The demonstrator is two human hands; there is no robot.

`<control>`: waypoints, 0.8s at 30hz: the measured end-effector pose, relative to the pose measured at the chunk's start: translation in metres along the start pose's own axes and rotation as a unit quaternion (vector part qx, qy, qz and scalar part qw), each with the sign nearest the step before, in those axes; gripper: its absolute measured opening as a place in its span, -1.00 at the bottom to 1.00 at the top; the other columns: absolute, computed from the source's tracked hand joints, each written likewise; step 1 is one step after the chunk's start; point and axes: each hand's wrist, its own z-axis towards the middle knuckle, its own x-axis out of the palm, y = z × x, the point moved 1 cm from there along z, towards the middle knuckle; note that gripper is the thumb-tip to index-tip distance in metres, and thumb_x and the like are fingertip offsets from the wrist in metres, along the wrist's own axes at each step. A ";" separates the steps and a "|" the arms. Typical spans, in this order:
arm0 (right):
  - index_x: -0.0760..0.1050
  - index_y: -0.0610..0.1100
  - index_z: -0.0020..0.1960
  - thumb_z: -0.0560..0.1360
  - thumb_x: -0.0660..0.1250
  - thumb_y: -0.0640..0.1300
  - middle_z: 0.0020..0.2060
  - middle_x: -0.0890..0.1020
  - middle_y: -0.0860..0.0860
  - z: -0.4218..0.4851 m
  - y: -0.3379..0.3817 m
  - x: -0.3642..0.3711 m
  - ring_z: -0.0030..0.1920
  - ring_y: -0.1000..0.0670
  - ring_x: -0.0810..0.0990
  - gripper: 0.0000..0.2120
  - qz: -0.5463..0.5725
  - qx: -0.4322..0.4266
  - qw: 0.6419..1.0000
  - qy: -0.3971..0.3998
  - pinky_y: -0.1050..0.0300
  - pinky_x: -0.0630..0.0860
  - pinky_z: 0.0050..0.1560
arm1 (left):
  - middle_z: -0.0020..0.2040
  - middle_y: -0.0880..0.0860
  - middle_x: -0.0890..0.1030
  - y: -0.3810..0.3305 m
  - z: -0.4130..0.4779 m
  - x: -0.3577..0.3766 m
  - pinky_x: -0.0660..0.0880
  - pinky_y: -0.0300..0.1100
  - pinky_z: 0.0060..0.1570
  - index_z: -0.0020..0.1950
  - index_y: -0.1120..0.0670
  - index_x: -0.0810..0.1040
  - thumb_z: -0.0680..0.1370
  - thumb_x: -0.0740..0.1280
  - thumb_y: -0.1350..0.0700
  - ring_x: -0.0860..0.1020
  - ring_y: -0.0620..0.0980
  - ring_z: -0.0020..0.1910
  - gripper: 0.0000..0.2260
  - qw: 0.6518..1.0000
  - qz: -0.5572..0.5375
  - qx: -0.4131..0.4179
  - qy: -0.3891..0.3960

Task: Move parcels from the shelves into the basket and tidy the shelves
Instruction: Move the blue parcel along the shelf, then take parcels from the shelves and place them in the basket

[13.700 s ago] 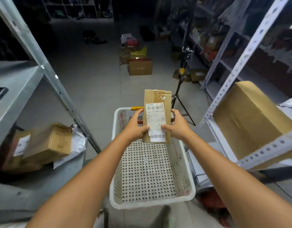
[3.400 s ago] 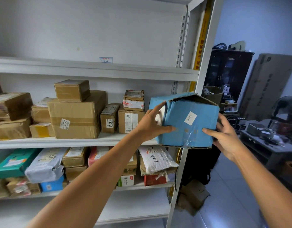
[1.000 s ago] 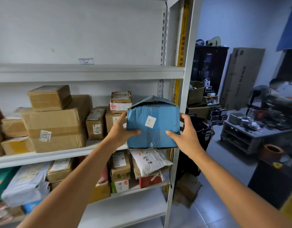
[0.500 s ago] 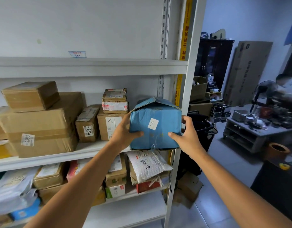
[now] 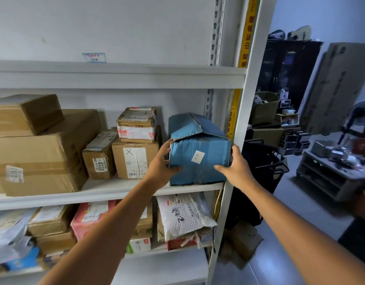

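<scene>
Blue parcel: we find the blue parcel [image 5: 198, 155] at the right end of the middle shelf [image 5: 107, 190], its bottom edge along the front lip of the board and its top flaps crumpled and partly lifted. A small white sticker sits on its front face.
Left hand: our left hand [image 5: 160, 167] grips the parcel's left front corner, with the thumb across the front face and the fingers on the left side.
Right hand: our right hand [image 5: 235, 167] grips the opposite corner, with the thumb on the front face and the fingers round the right side, just beside the white upright post [image 5: 243, 120].
Neighbours on the shelf: just left of the parcel stands a brown box marked X [image 5: 134, 161] with a taped carton [image 5: 136, 126] stacked on it. Then come a box labelled 0332 [image 5: 99, 155] and a large brown box [image 5: 40, 157] carrying a smaller one [image 5: 25, 114].
Shelf below: we see a white padded mailer [image 5: 183, 217] with handwriting directly under the blue parcel, and a pink parcel [image 5: 89, 217] among brown boxes further left.
Shelf above: the upper shelf [image 5: 116, 77] shows only a small label on the wall behind it.
Room to the right: a black wire cart [image 5: 263, 167] stands beyond the post, and a low grey table [image 5: 331, 171] with small items lies further off.
</scene>
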 end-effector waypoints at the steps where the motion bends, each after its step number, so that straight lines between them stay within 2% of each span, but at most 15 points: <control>1: 0.28 -0.08 0.36 0.39 0.55 -0.23 0.18 0.56 -0.02 0.002 -0.004 -0.001 0.18 -0.01 0.54 -0.34 -0.013 0.001 1.000 -0.005 0.15 0.49 0.01 | 0.30 0.00 0.51 0.003 0.002 0.004 0.65 -0.09 -0.06 0.54 -0.14 0.20 0.43 0.46 0.39 0.59 0.02 0.14 -0.17 1.000 0.002 -0.001 -0.003; 5: 0.31 -0.11 0.32 0.35 0.58 -0.20 0.18 0.57 -0.04 0.005 -0.010 -0.002 0.19 -0.06 0.55 -0.35 -0.054 -0.004 0.998 -0.019 0.03 0.55 0.07 | 0.35 0.03 0.49 0.011 0.005 0.013 0.64 0.01 0.00 0.53 -0.19 0.19 0.42 0.47 0.38 0.59 0.05 0.16 -0.15 1.000 0.014 -0.011 -0.015; 9: 0.30 -0.09 0.28 0.30 0.62 -0.14 0.20 0.56 -0.05 0.000 -0.008 -0.003 0.21 -0.11 0.54 -0.31 -0.101 -0.014 0.995 -0.018 -0.13 0.57 0.13 | 0.32 0.05 0.50 0.016 0.001 0.010 0.65 -0.11 -0.06 0.57 -0.13 0.12 0.42 0.48 0.39 0.61 0.05 0.10 -0.12 0.999 0.043 -0.024 -0.011; 13: 0.31 -0.11 0.35 0.34 0.60 -0.14 0.23 0.56 -0.07 -0.003 -0.003 -0.008 0.24 -0.10 0.53 -0.30 -0.110 -0.004 0.994 0.002 -0.04 0.54 0.17 | 0.36 0.08 0.48 0.018 -0.005 0.002 0.65 0.06 -0.05 0.57 -0.16 0.10 0.40 0.53 0.31 0.67 0.05 -0.02 -0.08 0.995 0.090 -0.043 0.008; 16: 0.34 -0.11 0.36 0.35 0.58 -0.09 0.23 0.56 -0.04 -0.003 0.008 -0.015 0.23 -0.09 0.54 -0.33 -0.125 0.009 0.992 0.024 0.03 0.51 0.13 | 0.33 0.05 0.48 0.007 -0.011 -0.007 0.60 0.06 0.10 0.58 -0.12 0.12 0.36 0.58 0.20 0.61 0.06 0.12 -0.06 0.986 0.155 -0.047 0.040; 18: 0.33 -0.13 0.42 0.37 0.57 -0.04 0.27 0.53 -0.05 -0.007 0.020 -0.020 0.27 -0.09 0.52 -0.28 -0.136 0.004 0.990 0.019 0.04 0.48 0.18 | 0.33 0.03 0.47 0.000 -0.018 -0.020 0.57 0.02 0.14 0.56 -0.12 0.17 0.39 0.57 0.10 0.55 0.09 0.19 -0.14 0.974 0.213 -0.054 0.046; 20: 0.29 -0.15 0.48 0.41 0.54 0.02 0.37 0.45 -0.08 -0.013 0.035 -0.024 0.35 -0.10 0.45 -0.24 -0.167 -0.010 0.986 -0.001 0.04 0.40 0.27 | 0.36 0.03 0.47 -0.004 -0.027 -0.039 0.56 -0.05 0.07 0.53 -0.12 0.24 0.44 0.53 0.02 0.55 0.11 0.18 -0.26 0.966 0.251 -0.059 0.037; 24: 0.34 -0.13 0.47 0.48 0.45 0.06 0.38 0.46 -0.08 -0.024 0.069 -0.023 0.35 -0.09 0.46 -0.35 -0.210 -0.049 0.976 -0.026 0.05 0.40 0.28 | 0.31 0.02 0.51 -0.012 -0.045 -0.091 0.48 -0.17 0.00 0.47 -0.09 0.36 0.52 0.43 -0.03 0.53 0.02 0.11 -0.46 0.952 0.299 -0.063 0.007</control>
